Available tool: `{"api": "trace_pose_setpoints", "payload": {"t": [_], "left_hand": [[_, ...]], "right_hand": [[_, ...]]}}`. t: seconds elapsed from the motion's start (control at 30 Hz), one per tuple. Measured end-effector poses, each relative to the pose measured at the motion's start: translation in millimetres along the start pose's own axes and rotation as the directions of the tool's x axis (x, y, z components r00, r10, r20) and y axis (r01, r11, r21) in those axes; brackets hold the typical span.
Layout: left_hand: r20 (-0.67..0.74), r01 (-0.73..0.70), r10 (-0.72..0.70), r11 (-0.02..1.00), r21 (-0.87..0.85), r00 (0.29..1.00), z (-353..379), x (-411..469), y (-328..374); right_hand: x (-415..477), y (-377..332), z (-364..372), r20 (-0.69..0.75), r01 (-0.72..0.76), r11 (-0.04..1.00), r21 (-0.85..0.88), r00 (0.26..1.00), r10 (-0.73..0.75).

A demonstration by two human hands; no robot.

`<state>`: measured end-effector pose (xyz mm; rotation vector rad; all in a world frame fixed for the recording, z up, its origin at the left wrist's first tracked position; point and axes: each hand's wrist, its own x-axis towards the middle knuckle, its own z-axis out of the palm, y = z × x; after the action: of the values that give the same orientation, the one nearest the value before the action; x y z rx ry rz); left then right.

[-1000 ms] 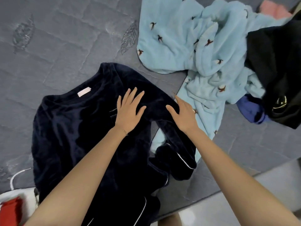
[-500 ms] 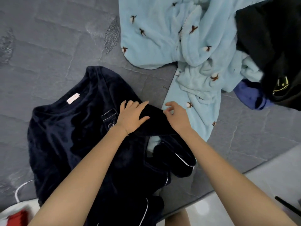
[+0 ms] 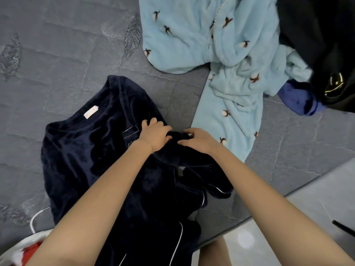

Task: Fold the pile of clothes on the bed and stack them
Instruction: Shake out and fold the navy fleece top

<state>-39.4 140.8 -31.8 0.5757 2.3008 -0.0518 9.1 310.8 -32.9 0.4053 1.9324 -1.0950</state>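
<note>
The navy velvet top (image 3: 80, 154) lies spread on the grey quilted bed (image 3: 57, 54), directly under both forearms. The left hand (image 3: 156, 134) curls its fingers over a bunched fold of the top beside the chest pocket. The right hand (image 3: 197, 140), just beside it, pinches the same fold. The pale blue fleece pile (image 3: 221, 54) spreads beyond, its near edge just beside the right hand
</note>
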Motion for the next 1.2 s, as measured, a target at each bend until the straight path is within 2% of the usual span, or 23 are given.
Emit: {"api": "trace_pose_setpoints", "payload": {"t": [0.07, 0.1, 0.17, 0.23, 0.27, 0.37, 0.43, 0.5, 0.57, 0.7, 0.77, 0.87, 0.97, 1.07, 1.13, 1.2], "left_hand": [[0.011, -0.023, 0.023, 0.999, 0.04, 1.0, -3.5, 0.0, 4.0], [-0.029, -0.039, 0.04, 0.999, 0.011, 0.999, -4.7, -0.5, 4.9], [-0.207, -0.087, 0.046, 0.977, -0.193, 0.977, -7.9, -1.3, 4.0], [-0.383, -0.166, -0.021, 0.878, -0.449, 0.923, -16.1, -2.7, 4.4], [-0.433, -0.198, -0.055, 0.833, -0.517, 0.9, -21.9, -3.3, 6.3], [-0.551, -0.254, -0.107, 0.804, -0.538, 0.828, -38.0, -4.7, 17.0], [-0.598, -0.301, -0.133, 0.766, -0.568, 0.79, -48.2, -6.5, 24.7], [-0.591, -0.321, -0.139, 0.729, -0.604, 0.795, -57.1, -5.8, 31.5], [-0.561, -0.287, -0.139, 0.745, -0.602, 0.816, -64.2, -2.5, 39.9], [-0.546, -0.26, -0.169, 0.74, -0.62, 0.821, -75.9, 8.9, 47.7], [-0.542, -0.256, -0.199, 0.716, -0.65, 0.816, -80.7, 17.4, 46.6], [-0.516, -0.251, -0.222, 0.676, -0.693, 0.827, -85.3, 30.1, 49.6], [-0.485, -0.234, -0.274, 0.619, -0.75, 0.831, -87.4, 41.1, 53.5], [-0.495, -0.244, -0.33, 0.576, -0.78, 0.804, -84.8, 46.7, 55.4], [-0.52, -0.238, -0.32, 0.622, -0.746, 0.792, -82.3, 48.8, 57.3], [-0.521, -0.166, -0.273, 0.744, -0.647, 0.809, -80.7, 50.5, 58.7]], "right_hand": [[-3.2, -2.6, -2.4, 0.025, 0.014, 1.0, 0.019, 1.0, -0.014], [-4.7, -2.5, -3.6, 0.03, 0.013, 1.0, 0.024, 0.999, -0.013], [-7.3, -0.6, -7.9, 0.023, 0.007, 1.0, 0.018, 1.0, -0.007], [-11.8, 3.9, -14.5, -0.017, 0.016, 0.998, 0.055, 1.0, -0.015], [-15.7, 6.0, -18.6, -0.072, 0.034, 0.995, 0.093, 0.997, -0.028], [-27.9, 11.6, -31.6, -0.316, 0.175, 0.977, 0.125, 0.94, -0.128], [-38.6, 9.9, -40.3, -0.39, 0.242, 0.957, 0.157, 0.906, -0.165], [-48.8, 6.3, -49.4, -0.416, 0.287, 0.937, 0.2, 0.891, -0.184], [-53.8, 4.5, -58.8, -0.432, 0.33, 0.915, 0.232, 0.878, -0.207], [-58.0, 0.2, -76.4, -0.386, 0.408, 0.806, 0.428, 0.889, -0.246], [-59.2, -1.8, -87.7, -0.387, 0.42, 0.782, 0.46, 0.888, -0.249], [-58.9, -1.6, -103.4, -0.345, 0.402, 0.834, 0.377, 0.897, -0.276], [-55.3, 5.1, -115.2, -0.312, 0.349, 0.918, 0.187, 0.908, -0.281], [-51.2, 16.5, -125.8, -0.275, 0.266, 0.964, 0.022, 0.928, -0.25], [-50.1, 22.7, -131.6, -0.32, 0.242, 0.97, 0.003, 0.919, -0.229], [-50.3, 25.7, -135.1, -0.432, 0.256, 0.967, 0.002, 0.872, -0.23]]}}
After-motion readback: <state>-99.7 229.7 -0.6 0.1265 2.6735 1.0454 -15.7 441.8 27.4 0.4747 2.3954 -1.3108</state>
